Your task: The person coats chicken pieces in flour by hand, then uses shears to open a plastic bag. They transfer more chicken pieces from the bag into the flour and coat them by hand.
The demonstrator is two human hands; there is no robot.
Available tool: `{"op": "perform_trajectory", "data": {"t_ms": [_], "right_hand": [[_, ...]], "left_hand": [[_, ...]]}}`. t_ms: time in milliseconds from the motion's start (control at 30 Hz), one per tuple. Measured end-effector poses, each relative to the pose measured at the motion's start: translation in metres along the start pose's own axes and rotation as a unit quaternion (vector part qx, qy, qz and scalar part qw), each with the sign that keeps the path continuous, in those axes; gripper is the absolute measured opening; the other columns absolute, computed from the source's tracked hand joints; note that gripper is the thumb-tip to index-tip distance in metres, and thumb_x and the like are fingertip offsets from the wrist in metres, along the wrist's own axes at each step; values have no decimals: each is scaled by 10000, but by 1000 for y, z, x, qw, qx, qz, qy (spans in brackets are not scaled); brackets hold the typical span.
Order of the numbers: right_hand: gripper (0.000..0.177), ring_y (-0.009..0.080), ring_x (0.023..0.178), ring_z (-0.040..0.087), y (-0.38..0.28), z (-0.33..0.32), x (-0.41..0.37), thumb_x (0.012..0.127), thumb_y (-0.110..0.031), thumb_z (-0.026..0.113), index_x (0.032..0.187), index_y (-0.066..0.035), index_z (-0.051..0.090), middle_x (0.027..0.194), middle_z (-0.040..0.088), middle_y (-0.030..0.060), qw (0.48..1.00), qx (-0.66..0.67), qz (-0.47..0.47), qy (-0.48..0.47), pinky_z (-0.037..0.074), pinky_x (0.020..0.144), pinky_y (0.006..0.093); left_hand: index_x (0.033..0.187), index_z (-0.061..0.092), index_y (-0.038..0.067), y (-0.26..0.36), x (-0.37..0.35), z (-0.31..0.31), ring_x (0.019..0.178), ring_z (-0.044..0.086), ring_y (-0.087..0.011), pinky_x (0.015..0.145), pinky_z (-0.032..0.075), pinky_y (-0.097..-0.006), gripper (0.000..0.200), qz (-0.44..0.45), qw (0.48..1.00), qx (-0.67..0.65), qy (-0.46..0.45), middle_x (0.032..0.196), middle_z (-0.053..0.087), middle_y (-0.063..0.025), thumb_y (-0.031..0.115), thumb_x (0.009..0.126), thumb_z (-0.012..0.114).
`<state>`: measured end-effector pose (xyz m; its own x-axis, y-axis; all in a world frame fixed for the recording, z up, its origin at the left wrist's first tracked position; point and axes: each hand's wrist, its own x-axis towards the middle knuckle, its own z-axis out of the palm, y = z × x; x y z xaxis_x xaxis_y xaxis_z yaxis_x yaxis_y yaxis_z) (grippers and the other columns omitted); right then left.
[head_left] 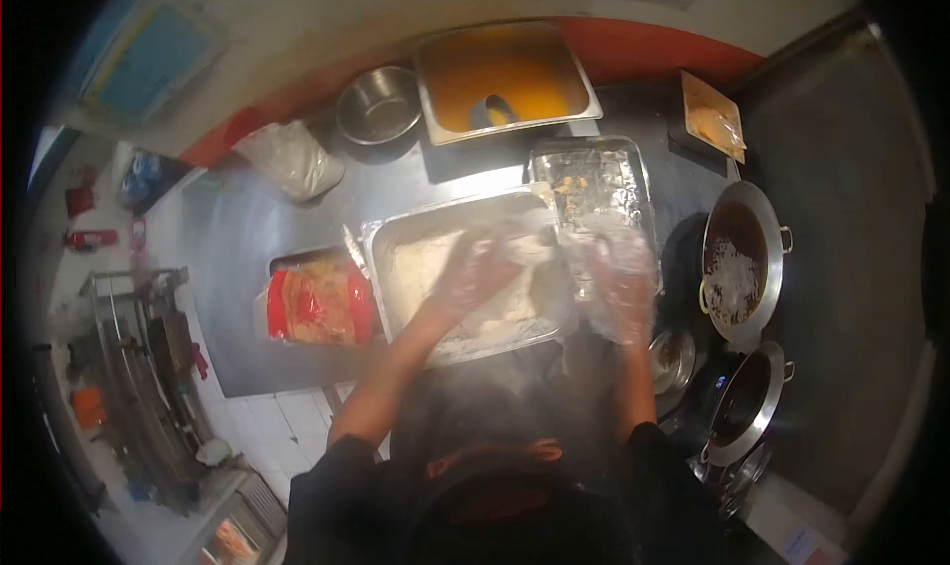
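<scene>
A deep metal pan (372,268) holds white flour (421,268). Over the flour is my left hand (482,273), in a clear plastic glove; its fingers look apart, though motion softens them, and I see nothing held. My right hand (623,283), also gloved, hovers past the pan's right edge, over the near part of a shiny tray (633,169) with a few small crumbs. Its fingers are too smeared to tell whether they hold anything. Pale haze, perhaps flour dust, hangs around both hands.
Behind stand a pan of orange liquid (460,85), a steel bowl (379,107) and a white bag (294,161). A red packet (319,303) lies left. On the right are a wok (734,258) of dark oil with pale foam, a second wok (744,404) and a small container (711,118).
</scene>
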<state>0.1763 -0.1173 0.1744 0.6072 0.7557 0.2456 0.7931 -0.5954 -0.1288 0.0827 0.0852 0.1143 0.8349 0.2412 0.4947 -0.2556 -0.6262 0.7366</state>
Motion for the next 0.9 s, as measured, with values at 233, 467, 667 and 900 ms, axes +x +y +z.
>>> {"op": "perform_trajectory", "data": {"t_ms": [233, 467, 667, 900], "right_hand": [[228, 254, 983, 581, -29, -31, 7, 868, -188, 513, 1033, -65, 610, 1070, 609, 104, 922, 242, 289, 89, 432, 874, 351], [397, 237, 1074, 556, -54, 106, -11, 888, -155, 441, 1278, -81, 445, 1233, 513, 153, 947, 208, 55, -238, 492, 826, 300], [283, 302, 759, 614, -50, 186, -1, 836, -257, 479, 966, -15, 549, 873, 604, 213, 955, -35, -137, -259, 477, 710, 445], [289, 295, 772, 609, -24, 158, 8, 855, -271, 477, 997, -33, 556, 908, 604, 194, 949, 53, -134, -282, 475, 729, 431]], "left_hand": [[1127, 573, 67, -9, -1, 45, 887, 603, -277, 790, 495, -354, 385, -155, 956, -239, -75, 1017, 612, -165, 169, 771, 678], [1115, 582, 25, -69, -95, -15, 952, 588, -373, 831, 466, -421, 496, -318, 892, 164, -276, 962, 614, -261, 283, 697, 648], [924, 653, 16, -80, -130, -18, 916, 603, -373, 822, 466, -427, 393, -323, 889, 116, -301, 943, 632, -234, 315, 669, 664], [946, 628, 3, -52, -113, -50, 914, 597, -383, 822, 467, -416, 413, -337, 895, 118, -267, 947, 629, -225, 338, 709, 671]]}}
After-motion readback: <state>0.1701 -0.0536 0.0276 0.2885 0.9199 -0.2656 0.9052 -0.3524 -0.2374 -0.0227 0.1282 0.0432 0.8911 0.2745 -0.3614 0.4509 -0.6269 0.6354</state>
